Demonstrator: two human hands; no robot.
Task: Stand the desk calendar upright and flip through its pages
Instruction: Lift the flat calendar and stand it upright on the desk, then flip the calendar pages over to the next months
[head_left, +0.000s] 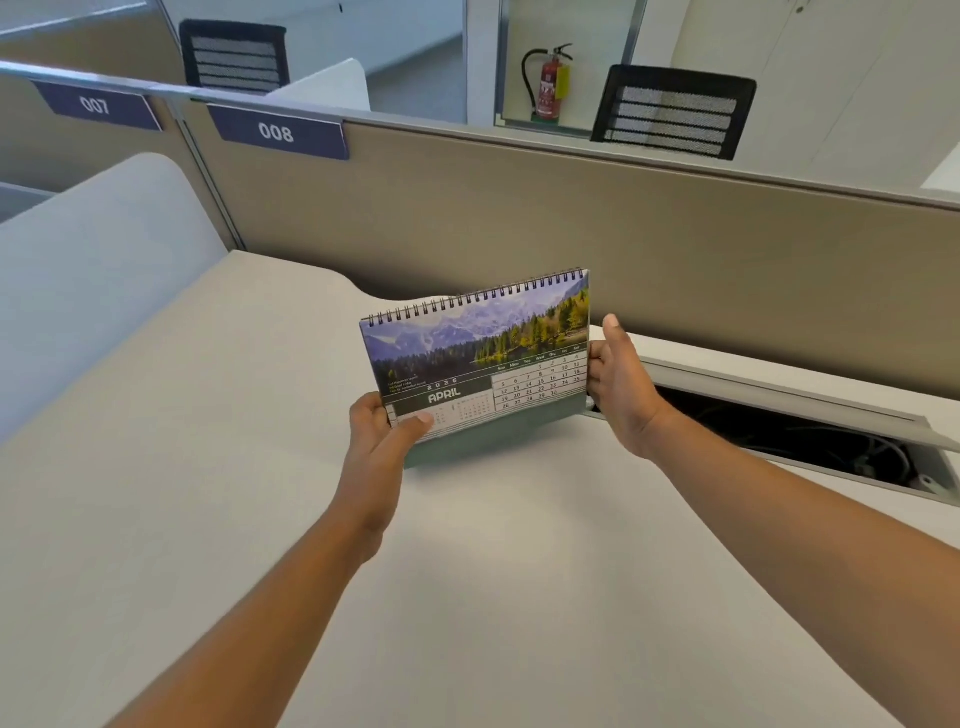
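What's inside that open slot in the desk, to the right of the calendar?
Inside the slot, dark cables show near its right end. The rest is in shadow, and the right hand covers its left end.

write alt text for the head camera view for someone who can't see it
Two bare hands hold a spiral-bound desk calendar upright on a pale desk, showing April 2026 under a mountain lake photo. The left hand grips its lower left corner, the right hand its right edge. Behind is a beige partition labelled 008.
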